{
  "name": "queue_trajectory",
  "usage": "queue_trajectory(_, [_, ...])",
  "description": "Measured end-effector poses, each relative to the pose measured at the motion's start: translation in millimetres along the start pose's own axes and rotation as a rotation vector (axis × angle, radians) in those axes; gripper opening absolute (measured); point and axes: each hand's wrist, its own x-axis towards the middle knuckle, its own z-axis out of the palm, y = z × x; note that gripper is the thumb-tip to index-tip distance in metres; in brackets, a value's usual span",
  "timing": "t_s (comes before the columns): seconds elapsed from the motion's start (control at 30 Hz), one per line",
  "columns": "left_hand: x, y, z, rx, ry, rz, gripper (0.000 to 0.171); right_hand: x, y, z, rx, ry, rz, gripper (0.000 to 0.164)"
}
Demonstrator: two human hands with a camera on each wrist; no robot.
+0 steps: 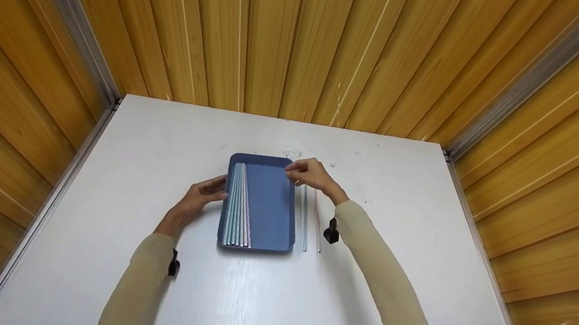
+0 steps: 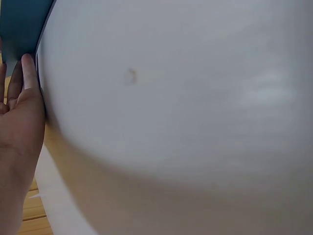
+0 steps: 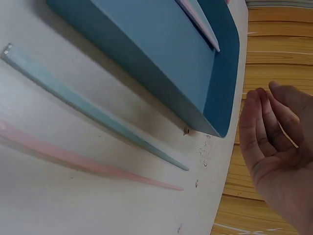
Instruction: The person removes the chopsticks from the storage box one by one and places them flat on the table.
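A blue rectangular tray (image 1: pixel 272 208) lies on the white table, with several light blue and pink chopsticks (image 1: pixel 236 205) side by side along its left part. My left hand (image 1: pixel 194 198) touches the tray's left wall, fingers and thumb fairly straight; in the left wrist view the thumb (image 2: pixel 29 71) lies along that wall. Over the tray's far right corner, my right hand (image 1: pixel 312 174) has loosely bent fingers and nothing between them. A light blue chopstick (image 3: pixel 98 113) and a pink chopstick (image 3: pixel 93 164) lie on the table just right of the tray, thin ends pointing away from me.
The white table (image 1: pixel 177 131) extends around the tray on all sides. Wood-patterned panels (image 1: pixel 268 45) stand behind it and along both sides, with metal posts (image 1: pixel 79 23) at the corners. Dark wrist mounts (image 1: pixel 331 233) sit on both beige sleeves.
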Motion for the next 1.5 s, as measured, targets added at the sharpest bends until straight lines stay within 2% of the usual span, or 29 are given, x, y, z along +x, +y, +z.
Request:
queue_trajectory(0.3, [0.6,0.0,-2.3,0.017,0.020,-0.007,0.067,26,-11,23,0.005,-0.120,0.062,0.029])
queue_trajectory(0.47, [-1.3,1.2,-0.8,0.009,0.027,-0.008,0.067,34,-8,46,0.003,-0.159,0.087,0.027])
queue_trajectory(0.7, [0.6,2.3,2.6,0.012,0.008,-0.024,0.065,40,2,76,0.068,-0.204,0.136,0.031])
queue_trajectory(0.93, [0.4,0.8,0.6,0.002,0.017,-0.033,0.064,44,7,93,0.042,-0.130,0.116,0.035])
queue_trajectory(1.1, [1.2,-1.3,-1.7,0.003,0.014,-0.010,0.064,44,10,101,0.026,-0.051,0.098,0.035])
queue_trajectory(1.3, [1.6,-1.2,-1.6,0.016,0.012,-0.011,0.064,41,11,108,0.064,-0.016,0.125,0.035])
queue_trajectory(1.5, [-0.8,-0.3,-1.8,0.020,0.003,0.002,0.063,39,6,114,0.029,0.035,0.132,0.033])
